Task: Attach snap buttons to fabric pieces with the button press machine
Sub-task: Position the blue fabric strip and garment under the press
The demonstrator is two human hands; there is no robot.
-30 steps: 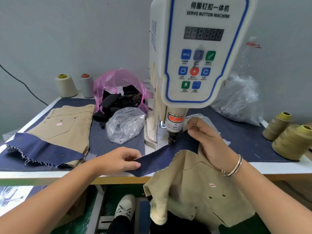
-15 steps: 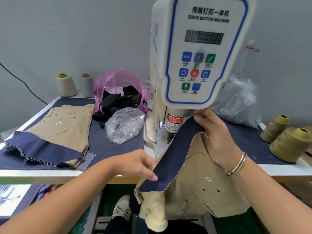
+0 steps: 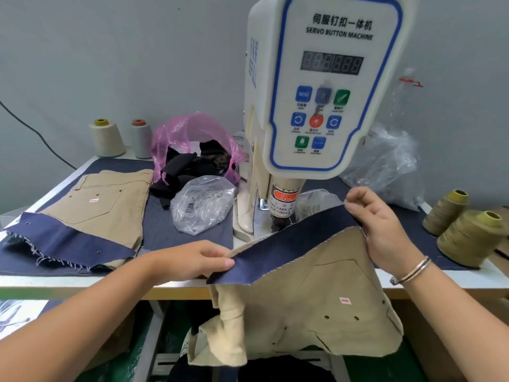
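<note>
Two bare arms reaching in from the bottom, one from each side. Left hand (image 3: pixel 192 259) low and near the table edge, palm down, thumb and fingers pinching the near left corner of the fabric piece (image 3: pixel 300 274). Right hand (image 3: pixel 385 230) higher and further back, wrist bent, fingers curled over and pinching the far right corner of the blue band. Silver bracelet (image 3: pixel 411 270) round the right wrist.

Fabric piece held up between both hands, blue band on top pulled into a slanted line, tan part hanging down in front of the table (image 3: pixel 82 282). Small red and white tag and little metal dots on the tan part. Far edge of the blue band just in front of the press head of the button press machine (image 3: pixel 325 86); cannot tell if touching.

On the left of the table, a flat stack of the same tan and blue pieces (image 3: pixel 91 216). Behind it, a pink bag (image 3: pixel 192 139) with black scraps and a clear bag (image 3: pixel 201 202). Two pale thread cones (image 3: pixel 107 137) at the back left, two olive thread cones (image 3: pixel 465 232) on the right.
</note>
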